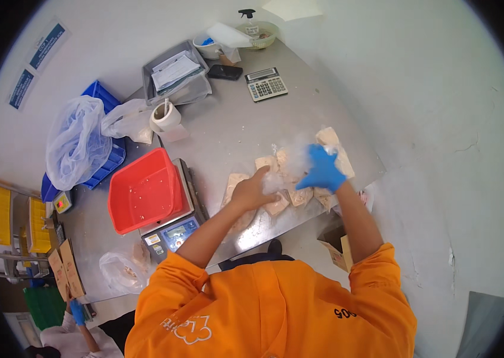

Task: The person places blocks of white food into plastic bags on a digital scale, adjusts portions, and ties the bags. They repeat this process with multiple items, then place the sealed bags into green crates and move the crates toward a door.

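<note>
Several clear plastic packs of a pale, beige food [277, 204] lie close together on the steel table in front of me. Bare and curved, my left hand [252, 192] is over the left packs, its thumb and fingers around crumpled clear plastic [273, 182]. My right hand [323, 170] wears a blue glove. Its fingers are spread above the right packs, and I see nothing gripped in it. Beyond the glove lies another beige pack [327, 137]. Blurred, see-through plastic [296, 154] shows between the two hands, so its outline is unclear.
Left of my hands, a red tray [144, 191] rests on a digital scale [180, 232]. Blue crates [106, 161] with clear bags, a paper roll [166, 117], a grey document tray [171, 71] and a calculator [265, 85] stand farther off. A co-worker's gloved hand [77, 311] appears lower left.
</note>
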`<state>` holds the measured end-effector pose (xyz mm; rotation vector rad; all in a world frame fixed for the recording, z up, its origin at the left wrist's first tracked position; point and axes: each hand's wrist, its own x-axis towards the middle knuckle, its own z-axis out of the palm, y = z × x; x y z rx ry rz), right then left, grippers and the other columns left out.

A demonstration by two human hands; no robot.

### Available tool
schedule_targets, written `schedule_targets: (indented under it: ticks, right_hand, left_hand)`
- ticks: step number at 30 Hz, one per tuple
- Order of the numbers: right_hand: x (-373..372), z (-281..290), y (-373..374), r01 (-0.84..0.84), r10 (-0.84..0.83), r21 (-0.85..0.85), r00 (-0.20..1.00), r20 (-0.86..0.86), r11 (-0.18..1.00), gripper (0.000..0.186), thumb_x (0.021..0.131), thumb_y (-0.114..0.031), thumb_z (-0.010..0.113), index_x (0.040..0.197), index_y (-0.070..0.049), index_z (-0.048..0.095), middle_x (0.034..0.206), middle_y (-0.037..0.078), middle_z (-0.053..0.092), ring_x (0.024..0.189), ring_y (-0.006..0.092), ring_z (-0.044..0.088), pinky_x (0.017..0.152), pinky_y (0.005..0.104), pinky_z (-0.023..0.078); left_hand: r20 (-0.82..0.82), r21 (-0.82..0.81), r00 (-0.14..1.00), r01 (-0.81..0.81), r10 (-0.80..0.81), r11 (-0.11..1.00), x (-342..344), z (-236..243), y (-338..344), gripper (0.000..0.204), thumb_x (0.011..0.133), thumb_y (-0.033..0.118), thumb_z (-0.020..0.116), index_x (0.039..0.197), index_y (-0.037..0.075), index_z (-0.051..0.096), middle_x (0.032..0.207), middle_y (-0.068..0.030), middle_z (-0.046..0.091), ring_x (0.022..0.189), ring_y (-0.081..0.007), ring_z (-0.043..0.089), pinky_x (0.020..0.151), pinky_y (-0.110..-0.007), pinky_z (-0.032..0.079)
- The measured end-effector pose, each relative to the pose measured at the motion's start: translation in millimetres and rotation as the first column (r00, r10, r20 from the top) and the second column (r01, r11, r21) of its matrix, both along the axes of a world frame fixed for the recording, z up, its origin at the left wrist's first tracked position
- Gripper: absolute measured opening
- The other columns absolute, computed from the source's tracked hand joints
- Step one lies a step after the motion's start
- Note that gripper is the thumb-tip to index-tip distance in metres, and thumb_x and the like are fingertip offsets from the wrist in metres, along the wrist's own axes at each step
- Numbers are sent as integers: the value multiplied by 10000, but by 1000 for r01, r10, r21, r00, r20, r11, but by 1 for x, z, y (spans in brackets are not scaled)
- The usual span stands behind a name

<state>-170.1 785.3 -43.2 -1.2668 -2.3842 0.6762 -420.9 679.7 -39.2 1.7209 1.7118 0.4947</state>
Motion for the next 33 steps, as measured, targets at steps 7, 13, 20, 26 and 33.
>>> schedule_targets:
  ticks: [7, 13, 20, 26, 33]
  right_hand:
    - [-21, -78, -10, 313, -177, 395, 922, -345, 864, 334, 772, -413, 740, 880, -102, 681, 785, 71, 649, 817, 272, 620, 753, 404, 429]
    - [-15, -95, -57, 243, -141, 184, 885, -444, 952, 245, 954, -193, 572, 970, -15, 740, 876, 128, 721, 727, 222, 640, 686, 363, 504]
    - [-44, -82, -131, 213, -167, 133, 942, -291, 968, 221, 953, -162, 606, 957, 23, 726, 935, 144, 736, 822, 260, 679, 762, 385, 510]
    - [-11, -115, -178, 174, -135, 286, 980, -149, 942, 286, 995, -216, 543, 1072, 11, 699, 1041, 192, 712, 961, 303, 671, 856, 408, 499]
    - [-5, -143, -325, -81, 118, 310, 987, -105, 947, 273, 990, -178, 538, 1154, -7, 674, 1080, 200, 690, 1017, 303, 651, 900, 406, 486]
  left_hand:
    - [69, 137, 969, -246, 238, 960, -2, -35, -10, 491, 748, 387, 754, 1106, 78, 622, 885, -183, 692, 848, -369, 674, 737, -459, 521]
    - [-131, 5, 968, -213, 212, 977, -18, -41, -76, 346, 764, 340, 709, 912, 27, 722, 869, -207, 702, 867, -365, 683, 778, -465, 532]
    - [-308, -54, 944, -146, 122, 988, -25, -36, -124, 346, 737, 357, 745, 886, 45, 736, 882, -180, 713, 889, -319, 700, 782, -435, 549]
    - [216, 109, 943, -282, 254, 953, -51, -41, -203, 304, 770, 268, 726, 975, 44, 724, 983, -196, 707, 963, -342, 676, 839, -390, 531]
    - [596, -14, 619, -628, 511, 778, -35, -38, -453, 400, 774, 100, 651, 1168, 32, 657, 1107, -132, 677, 1021, -192, 633, 881, -344, 508]
